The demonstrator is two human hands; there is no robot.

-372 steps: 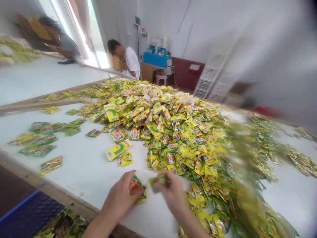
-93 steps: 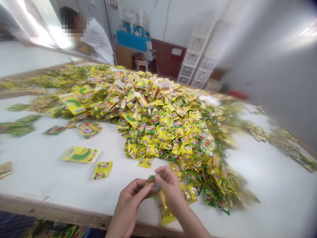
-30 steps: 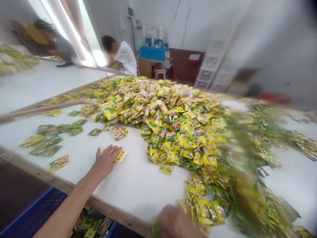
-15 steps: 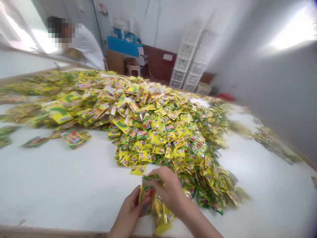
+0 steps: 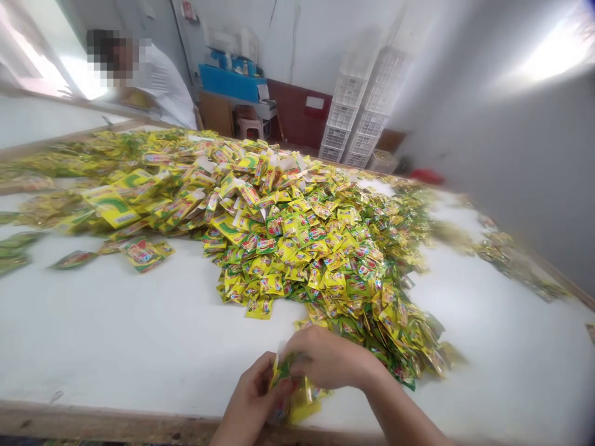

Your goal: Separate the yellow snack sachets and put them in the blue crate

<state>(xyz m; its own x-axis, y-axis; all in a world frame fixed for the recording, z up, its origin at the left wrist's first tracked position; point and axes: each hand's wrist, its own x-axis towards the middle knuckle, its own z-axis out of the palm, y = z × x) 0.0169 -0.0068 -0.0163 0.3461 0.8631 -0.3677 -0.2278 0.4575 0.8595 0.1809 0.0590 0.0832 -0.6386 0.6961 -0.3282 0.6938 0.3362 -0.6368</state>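
Observation:
Near the table's front edge, my left hand (image 5: 253,393) is closed around a small printed pouch (image 5: 281,396) in green, yellow and red. My right hand (image 5: 323,358) bends over the pouch's upper end, its fingers curled together there. A bit of green wrapper shows beneath those fingers, but what they pinch is hidden. Just under the right hand lie yellow packets (image 5: 307,406), partly covered. Beyond both hands spreads a big heap of small yellow-and-green packets (image 5: 297,248). Yellow folded boxes (image 5: 111,207) lie at the heap's left side.
The white table (image 5: 116,334) has a wooden front edge (image 5: 116,421). More packets (image 5: 515,266) lie along its right side. A person in a white top (image 5: 162,80) is at the far left. Stacked white crates (image 5: 346,118) and a blue-topped desk (image 5: 230,83) stand behind.
My right hand has come down and turned more across the pouch, with its forearm further right. My left hand still holds the pouch, slightly lower in view.

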